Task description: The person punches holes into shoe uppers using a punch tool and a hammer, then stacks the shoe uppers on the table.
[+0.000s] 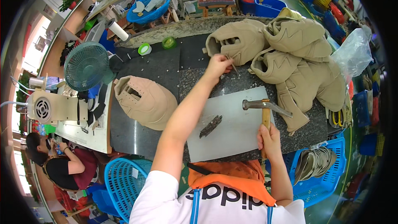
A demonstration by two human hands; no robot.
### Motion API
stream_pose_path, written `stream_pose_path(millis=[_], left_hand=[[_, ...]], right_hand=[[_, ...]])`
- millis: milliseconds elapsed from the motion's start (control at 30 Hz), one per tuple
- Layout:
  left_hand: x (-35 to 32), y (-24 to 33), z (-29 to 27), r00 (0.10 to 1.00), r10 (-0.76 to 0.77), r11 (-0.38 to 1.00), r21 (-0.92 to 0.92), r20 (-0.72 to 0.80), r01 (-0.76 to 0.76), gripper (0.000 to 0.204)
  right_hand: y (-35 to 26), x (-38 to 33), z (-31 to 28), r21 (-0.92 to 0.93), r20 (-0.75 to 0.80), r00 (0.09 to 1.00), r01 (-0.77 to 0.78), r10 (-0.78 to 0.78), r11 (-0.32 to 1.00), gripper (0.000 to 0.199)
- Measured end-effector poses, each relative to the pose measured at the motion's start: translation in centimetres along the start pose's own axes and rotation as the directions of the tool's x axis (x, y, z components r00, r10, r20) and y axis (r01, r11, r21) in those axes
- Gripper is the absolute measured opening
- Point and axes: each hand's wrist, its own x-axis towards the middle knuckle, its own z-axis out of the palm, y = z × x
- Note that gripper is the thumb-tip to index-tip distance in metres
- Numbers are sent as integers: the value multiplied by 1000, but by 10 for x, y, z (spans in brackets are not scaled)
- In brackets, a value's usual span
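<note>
My right hand [270, 141] grips the wooden handle of a hammer [266, 116]; its metal head lies over a pale grey board [232, 130]. My left hand [218, 67] reaches to the far side of the bench, fingers pinched beside a beige shoe upper [244, 37]. A thin, slender piece shows at those fingertips, too small to make out. To the right lies a heap of similar beige uppers [294, 37], some stacked on others. A separate beige upper [146, 101] sits to the left of my left forearm. On the board is a dark, rough strip [211, 126].
Small pale bits dot the dark bench top [159, 68]. Two green tape rolls [144, 49] lie at the back. A green fan [86, 66] and a machine [49, 105] stand left. Blue baskets [120, 186] flank me; the right one [338, 157] holds beige pieces. A seated person [68, 161] is at left.
</note>
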Motion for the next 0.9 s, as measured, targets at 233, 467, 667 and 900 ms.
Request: stream_pose_path(millis=[233,467,667,900], left_hand=[[-107,68,-85,989,112,957,257,92,-133,15],[-210,52,-85,968,-120,473,870,221,-140,22],[-227,37,-56,927,333,854,471,-171,-219,7],[-196,-9,-53,899,166,986,54,-404,-158,12]], right_hand=[[7,-8,-5,84,-51,998,49,-44,995,22],[-24,7,25,-434,338,836,546,-432,717,26],[-29,15,59,-706,571,811,565,-130,427,26],[-18,18,56,-670,533,837,507,-123,542,28]])
